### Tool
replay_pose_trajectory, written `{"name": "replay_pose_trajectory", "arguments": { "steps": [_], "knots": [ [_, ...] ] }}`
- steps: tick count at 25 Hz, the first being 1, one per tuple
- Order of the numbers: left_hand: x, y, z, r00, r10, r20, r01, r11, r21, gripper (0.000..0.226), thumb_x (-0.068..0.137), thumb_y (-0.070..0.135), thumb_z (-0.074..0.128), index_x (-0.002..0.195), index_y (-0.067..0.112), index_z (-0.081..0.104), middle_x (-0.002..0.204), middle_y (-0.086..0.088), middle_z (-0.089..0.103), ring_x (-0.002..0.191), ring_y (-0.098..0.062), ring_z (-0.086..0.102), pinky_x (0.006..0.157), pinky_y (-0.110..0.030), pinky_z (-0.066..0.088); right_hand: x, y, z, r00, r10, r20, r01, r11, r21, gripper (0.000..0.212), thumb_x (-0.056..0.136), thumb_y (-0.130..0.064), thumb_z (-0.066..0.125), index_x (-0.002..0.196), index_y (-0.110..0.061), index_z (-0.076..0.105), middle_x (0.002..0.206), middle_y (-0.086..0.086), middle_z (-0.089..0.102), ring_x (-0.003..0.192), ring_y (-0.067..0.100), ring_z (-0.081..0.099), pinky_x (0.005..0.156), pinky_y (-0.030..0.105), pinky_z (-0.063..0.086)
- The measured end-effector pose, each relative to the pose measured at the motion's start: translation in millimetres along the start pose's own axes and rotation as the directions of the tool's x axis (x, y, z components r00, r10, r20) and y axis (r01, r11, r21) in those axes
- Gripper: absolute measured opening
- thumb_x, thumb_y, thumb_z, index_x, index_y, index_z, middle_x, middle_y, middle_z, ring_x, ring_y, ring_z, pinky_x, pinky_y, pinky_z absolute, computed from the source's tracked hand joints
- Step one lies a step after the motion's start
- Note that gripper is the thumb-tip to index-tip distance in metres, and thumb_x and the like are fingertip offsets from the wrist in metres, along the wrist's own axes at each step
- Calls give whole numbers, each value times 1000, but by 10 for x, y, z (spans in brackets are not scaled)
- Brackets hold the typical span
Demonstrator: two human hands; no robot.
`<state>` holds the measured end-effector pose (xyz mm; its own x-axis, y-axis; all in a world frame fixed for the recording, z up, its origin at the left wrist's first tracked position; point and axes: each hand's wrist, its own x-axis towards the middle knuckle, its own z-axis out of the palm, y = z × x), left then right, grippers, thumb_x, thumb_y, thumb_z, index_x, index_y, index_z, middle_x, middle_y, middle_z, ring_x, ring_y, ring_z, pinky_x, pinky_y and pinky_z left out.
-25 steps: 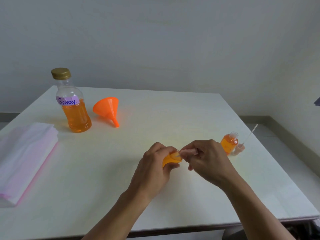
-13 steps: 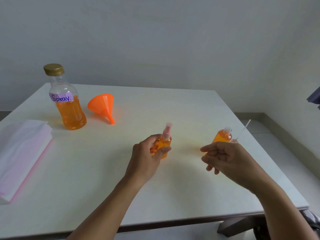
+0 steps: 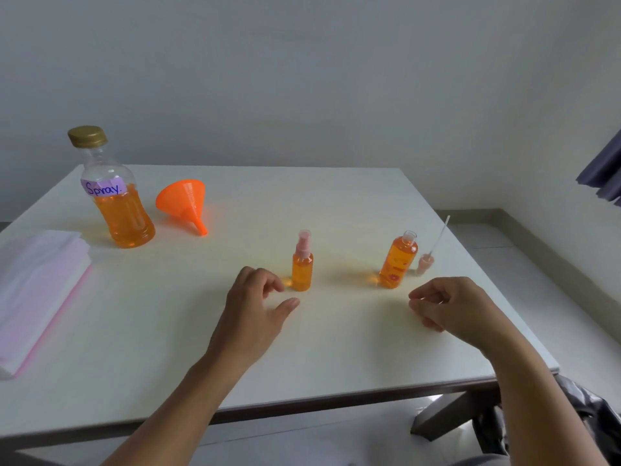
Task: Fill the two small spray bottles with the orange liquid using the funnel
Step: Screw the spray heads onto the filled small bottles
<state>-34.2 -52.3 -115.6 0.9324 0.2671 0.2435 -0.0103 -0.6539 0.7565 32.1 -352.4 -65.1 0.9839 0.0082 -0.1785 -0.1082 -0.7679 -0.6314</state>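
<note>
A: Where are your hands?

B: Your left hand (image 3: pixel 255 304) hovers over the table (image 3: pixel 336 203) just near and left of the capped spray bottle (image 3: pixel 302 264); its fingers are loosely curled and spread, gripping nothing, with a small gap to the bottle. Your right hand (image 3: pixel 450 306) hangs near and right of the open spray bottle (image 3: pixel 398 260); its fingers are curled inward, and no object shows in it.

A: And the two small bottles?

B: Both stand upright near the middle of the table, well apart from each other; both hold orange liquid; the left one wears its pink pump top; the right one has a bare neck, with its pump head (image 3: pixel 426 262) and white dip tube lying just to its right.

A: The rest of the kit?

B: The large bottle (image 3: pixel 116 200) labelled "Spray", gold cap on and partly full of orange liquid, stands at the far left; the orange funnel (image 3: pixel 183 203) lies on its side just right of it; a stack of pale tissue (image 3: pixel 37 284) sits along the left edge.
</note>
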Motion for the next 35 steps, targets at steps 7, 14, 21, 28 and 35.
{"name": "replay_pose_trajectory", "arguments": {
  "steps": [7,14,21,28,35],
  "knots": [
    [-133,582,536,976,104,192,-75,986,-151,13,90,29,69,101,28,61,100,11,62,91,-2,58,72,-7,48,219,85,101,935,97,-340,-41,985,168,45,91,-42,73,126,-18,58,109,4,66,95,21,63,77,32,53],
    [427,965,1268,969,74,237,-2,958,-287,73,81,47,75,142,34,38,145,14,45,130,-5,43,99,-21,37,549,193,195,914,54,-402,89,940,328,29,86,-37,77,110,-22,73,100,-9,73,98,14,71,71,18,46],
    [355,837,1026,953,136,272,-35,937,-346,39,84,45,71,121,36,61,109,15,69,101,-6,65,85,-15,51,297,7,-76,927,-92,-363,313,724,615,19,84,-37,80,95,-22,76,82,4,78,75,21,75,72,38,64],
    [-133,467,182,946,163,280,-75,951,-299,40,78,59,66,117,54,57,106,29,67,103,-2,65,88,-20,54,-237,-269,-361,891,-361,-275,452,644,617,28,82,-35,74,105,-19,78,79,11,73,70,28,70,70,37,58],
    [-130,211,-151,975,129,183,-88,972,-217,48,77,60,67,121,41,61,110,21,68,101,-7,65,90,-27,56,-364,-494,-230,864,-470,-183,504,803,318,27,83,-6,81,99,-27,75,89,1,79,80,19,76,84,46,62]
  ]
}}
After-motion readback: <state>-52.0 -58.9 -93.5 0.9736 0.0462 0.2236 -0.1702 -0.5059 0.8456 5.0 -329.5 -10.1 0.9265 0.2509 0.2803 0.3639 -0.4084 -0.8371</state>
